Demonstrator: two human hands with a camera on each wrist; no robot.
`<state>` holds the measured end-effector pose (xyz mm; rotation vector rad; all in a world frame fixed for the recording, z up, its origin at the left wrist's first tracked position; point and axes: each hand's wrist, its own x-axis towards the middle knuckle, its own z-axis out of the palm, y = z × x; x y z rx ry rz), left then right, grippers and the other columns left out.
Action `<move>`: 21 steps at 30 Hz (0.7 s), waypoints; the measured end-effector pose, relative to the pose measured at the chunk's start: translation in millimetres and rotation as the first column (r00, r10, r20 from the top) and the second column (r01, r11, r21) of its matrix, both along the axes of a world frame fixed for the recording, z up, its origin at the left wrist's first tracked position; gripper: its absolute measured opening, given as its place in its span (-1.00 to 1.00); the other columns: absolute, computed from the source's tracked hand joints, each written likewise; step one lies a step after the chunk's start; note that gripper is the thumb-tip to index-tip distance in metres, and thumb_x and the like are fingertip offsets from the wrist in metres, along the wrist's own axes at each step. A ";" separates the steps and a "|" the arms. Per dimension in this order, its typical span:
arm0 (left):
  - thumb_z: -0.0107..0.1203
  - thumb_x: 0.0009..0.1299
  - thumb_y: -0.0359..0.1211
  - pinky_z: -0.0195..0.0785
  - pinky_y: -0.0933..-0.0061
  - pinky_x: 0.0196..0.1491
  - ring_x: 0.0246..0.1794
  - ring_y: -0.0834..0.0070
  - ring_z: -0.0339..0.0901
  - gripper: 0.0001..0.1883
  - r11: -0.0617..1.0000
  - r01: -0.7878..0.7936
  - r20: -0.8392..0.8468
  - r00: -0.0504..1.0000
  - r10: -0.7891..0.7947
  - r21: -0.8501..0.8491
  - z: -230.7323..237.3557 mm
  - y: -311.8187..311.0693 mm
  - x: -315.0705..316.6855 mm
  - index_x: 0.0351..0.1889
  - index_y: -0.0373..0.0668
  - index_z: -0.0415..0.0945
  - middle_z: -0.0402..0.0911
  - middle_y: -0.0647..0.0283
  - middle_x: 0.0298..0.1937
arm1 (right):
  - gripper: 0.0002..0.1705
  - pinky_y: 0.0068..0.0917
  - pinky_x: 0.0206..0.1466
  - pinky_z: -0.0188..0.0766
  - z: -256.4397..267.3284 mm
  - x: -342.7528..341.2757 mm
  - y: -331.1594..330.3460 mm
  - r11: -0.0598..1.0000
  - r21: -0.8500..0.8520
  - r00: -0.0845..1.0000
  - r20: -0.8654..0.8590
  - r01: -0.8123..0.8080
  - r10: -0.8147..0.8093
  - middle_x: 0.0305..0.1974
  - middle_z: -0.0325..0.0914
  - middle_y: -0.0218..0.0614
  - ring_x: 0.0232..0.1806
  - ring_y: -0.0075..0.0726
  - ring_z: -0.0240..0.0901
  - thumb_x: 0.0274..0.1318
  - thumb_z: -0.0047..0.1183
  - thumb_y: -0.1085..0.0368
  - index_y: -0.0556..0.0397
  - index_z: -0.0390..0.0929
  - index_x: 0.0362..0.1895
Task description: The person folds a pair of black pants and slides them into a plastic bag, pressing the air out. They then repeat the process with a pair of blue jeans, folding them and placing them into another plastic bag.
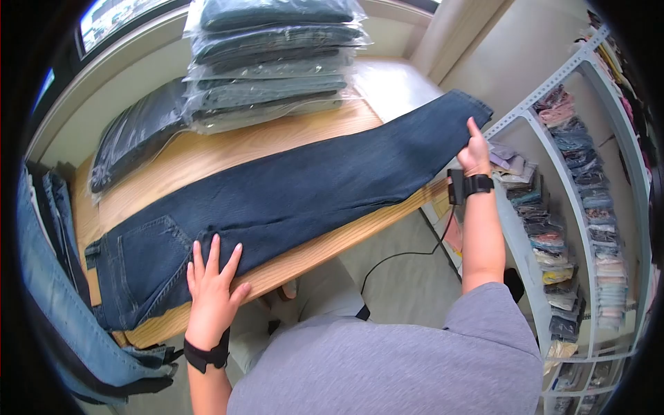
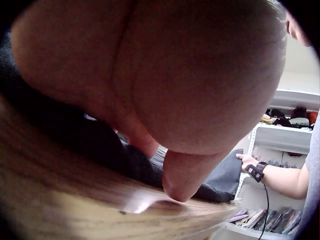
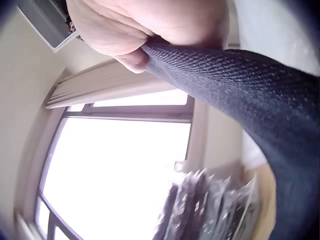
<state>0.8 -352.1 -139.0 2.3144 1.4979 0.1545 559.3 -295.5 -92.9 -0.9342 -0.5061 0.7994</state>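
Note:
A pair of dark blue jeans point(image 1: 290, 187), folded lengthwise, stretches across the wooden table point(image 1: 360, 228). Its waistband and pocket lie at the left end, the leg hem at the right. My left hand point(image 1: 213, 290) rests on the jeans just beside the pocket, fingers spread and straight. Near the hem, my right hand point(image 1: 476, 153) grips the leg with the thumb on top. The right wrist view shows the denim point(image 3: 220, 75) held in that hand and raised off the table; the fingers under the cloth are hidden.
Bagged folded jeans point(image 1: 273, 69) are piled at the back of the table, with another bagged pair point(image 1: 138, 131) left of the pile. Loose jeans point(image 1: 69, 304) hang at the left edge. Metal shelves point(image 1: 584, 194) with folded clothes stand at right. A black cable point(image 1: 398, 254) runs from the right wrist.

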 end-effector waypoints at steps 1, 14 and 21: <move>0.21 0.18 -0.21 -0.40 -0.10 0.40 0.50 0.01 -0.33 -0.31 1.000 -0.017 -0.012 1.000 0.017 -0.010 -1.0 0.2 -0.7 0.33 0.11 0.25 -0.09 0.14 0.49 | -0.57 -0.16 0.29 0.20 8.2 -6.5 3.6 0.995 0.075 0.998 -0.003 -0.068 0.069 0.11 0.43 -0.19 0.13 -0.13 0.36 0.30 -0.11 0.15 0.18 0.37 0.12; 0.18 0.20 -0.11 -0.32 -0.18 0.37 0.48 -0.05 -0.30 -0.36 0.991 0.051 0.000 0.999 -0.052 0.127 -20.2 0.8 -10.5 0.28 0.12 0.30 -0.06 0.10 0.47 | -0.29 0.04 0.35 -0.02 -54.6 -357.5 -19.1 0.883 -0.409 -0.340 0.884 -0.229 0.321 0.32 0.12 -0.04 0.39 0.06 -0.02 0.03 0.04 0.37 -0.14 0.18 0.33; 0.20 0.17 -0.09 -0.23 -0.20 0.36 0.48 -0.06 -0.27 -0.39 0.980 0.052 0.009 0.998 -0.055 0.191 -26.1 -0.8 -12.6 0.22 0.11 0.37 -0.02 0.10 0.46 | -0.22 0.27 0.33 -0.15 -69.7 -371.9 -27.7 0.834 -0.537 -0.411 0.794 -0.127 0.448 0.39 0.01 -0.10 0.44 0.07 -0.13 0.06 -0.01 0.39 -0.35 0.08 0.38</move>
